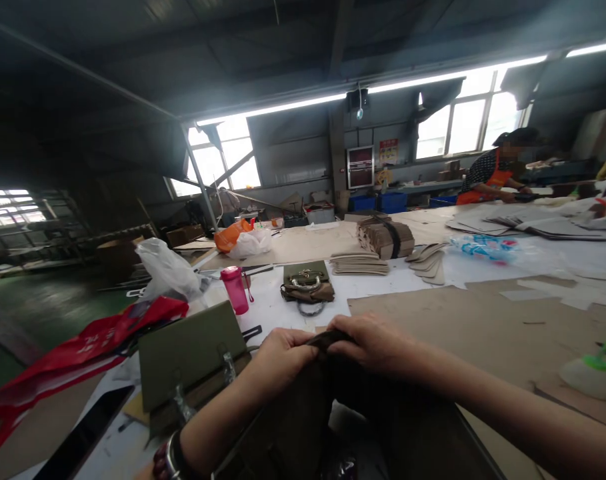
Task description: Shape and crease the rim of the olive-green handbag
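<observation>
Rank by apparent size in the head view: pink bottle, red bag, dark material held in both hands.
1. Dark material
2. Red bag
3. Pink bottle
Nearness enlarges the first; real sizes are unsure.

Bare forearms (463, 377) converge, the left hand (285, 349) and right hand (367, 339) nearly meeting, both pinching.

On tabletop (310, 248): bottle (237, 291) left of purse (307, 272) | stack (360, 265) right of purse | bundle (377, 238) behind stack | held piece (297, 420) before purse | satchel (190, 357) left of held piece
</observation>
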A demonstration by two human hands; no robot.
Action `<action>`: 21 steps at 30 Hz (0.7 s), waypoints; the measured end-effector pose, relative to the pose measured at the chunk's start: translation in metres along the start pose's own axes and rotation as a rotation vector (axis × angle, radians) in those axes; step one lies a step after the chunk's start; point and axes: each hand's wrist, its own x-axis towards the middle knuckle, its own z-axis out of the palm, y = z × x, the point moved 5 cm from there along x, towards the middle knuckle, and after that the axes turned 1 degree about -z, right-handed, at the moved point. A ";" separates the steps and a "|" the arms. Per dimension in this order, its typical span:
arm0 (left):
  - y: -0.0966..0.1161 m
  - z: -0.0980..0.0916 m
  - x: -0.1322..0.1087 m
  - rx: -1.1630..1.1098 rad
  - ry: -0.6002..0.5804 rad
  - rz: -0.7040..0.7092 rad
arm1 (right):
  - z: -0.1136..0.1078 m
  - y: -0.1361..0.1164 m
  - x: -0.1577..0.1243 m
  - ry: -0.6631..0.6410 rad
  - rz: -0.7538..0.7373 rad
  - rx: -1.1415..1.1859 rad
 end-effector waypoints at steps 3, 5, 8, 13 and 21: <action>0.002 0.004 0.000 -0.054 -0.010 0.043 | -0.002 0.002 0.002 0.012 0.017 -0.041; 0.004 0.007 -0.001 -0.071 -0.020 0.083 | -0.002 0.004 0.002 0.017 0.026 -0.065; 0.007 0.010 0.000 -0.044 -0.016 0.122 | -0.002 0.006 0.003 0.021 0.034 -0.060; 0.012 0.009 0.002 0.075 -0.017 0.162 | -0.001 0.009 0.004 0.024 0.029 -0.081; 0.016 0.009 0.004 0.162 -0.015 0.201 | -0.001 0.011 0.003 0.049 0.005 -0.088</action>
